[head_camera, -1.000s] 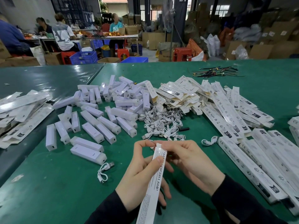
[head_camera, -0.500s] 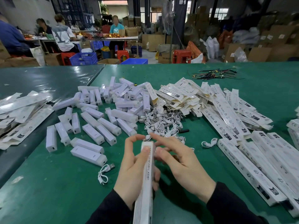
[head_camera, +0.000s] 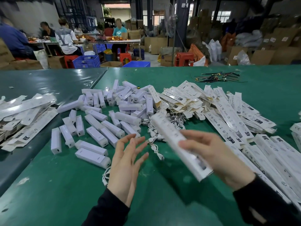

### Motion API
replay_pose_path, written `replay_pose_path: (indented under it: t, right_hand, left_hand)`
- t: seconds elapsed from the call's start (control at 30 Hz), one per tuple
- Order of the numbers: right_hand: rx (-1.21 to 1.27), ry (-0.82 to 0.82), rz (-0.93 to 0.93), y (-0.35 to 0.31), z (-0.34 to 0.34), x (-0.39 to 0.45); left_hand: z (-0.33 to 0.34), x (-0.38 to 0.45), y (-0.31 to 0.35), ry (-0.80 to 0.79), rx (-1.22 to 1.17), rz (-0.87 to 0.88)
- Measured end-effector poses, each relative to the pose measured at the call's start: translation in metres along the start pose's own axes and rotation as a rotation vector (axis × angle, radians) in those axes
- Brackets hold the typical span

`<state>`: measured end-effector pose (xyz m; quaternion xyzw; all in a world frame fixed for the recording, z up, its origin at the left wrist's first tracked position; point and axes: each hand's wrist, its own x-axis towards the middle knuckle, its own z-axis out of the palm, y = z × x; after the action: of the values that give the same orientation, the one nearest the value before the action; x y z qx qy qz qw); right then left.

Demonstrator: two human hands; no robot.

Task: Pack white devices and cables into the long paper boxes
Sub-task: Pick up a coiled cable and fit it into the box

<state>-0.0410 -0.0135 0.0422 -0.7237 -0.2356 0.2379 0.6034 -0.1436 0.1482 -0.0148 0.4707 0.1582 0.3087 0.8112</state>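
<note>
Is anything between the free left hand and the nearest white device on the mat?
Nothing visible. The left hand is open above bare green mat, and the nearest white device lies just to its left, uncovered, with only a loose cable beside it.

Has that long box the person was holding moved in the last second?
Yes. The long box swung rightward, toward the packed boxes; only the right hand holds it.

Warehouse: stacked cartons (head_camera: 268,53), red stools (head_camera: 184,58) (windows (head_camera: 221,15) perhaps).
</note>
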Motion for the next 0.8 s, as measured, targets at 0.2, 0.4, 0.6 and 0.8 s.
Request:
replay_pose_path:
  t: [0.2,0.4,0.6,0.8]
  right_hand:
    - [-0.925,0.573,-0.175,0.022,-0.096,-0.020]
    - [-0.961,0.491,0.125,0.079,-0.167,-0.028]
    - [-0.924,0.236,0.045,0.042,-0.100,-0.030]
    - [-1.162,0.309,0.267,0.043,-0.087,-0.026]
  left_hand:
    - [-0.002,0.000,0.002,0.033,0.054,-0.001]
    - [-0.005,0.003,0.003,0.153,0.104,0.033]
    - [-0.010,0.006,0.007,0.263,0.078,0.057]
    - [-0.010,0.006,0.008,0.279,0.063,0.047]
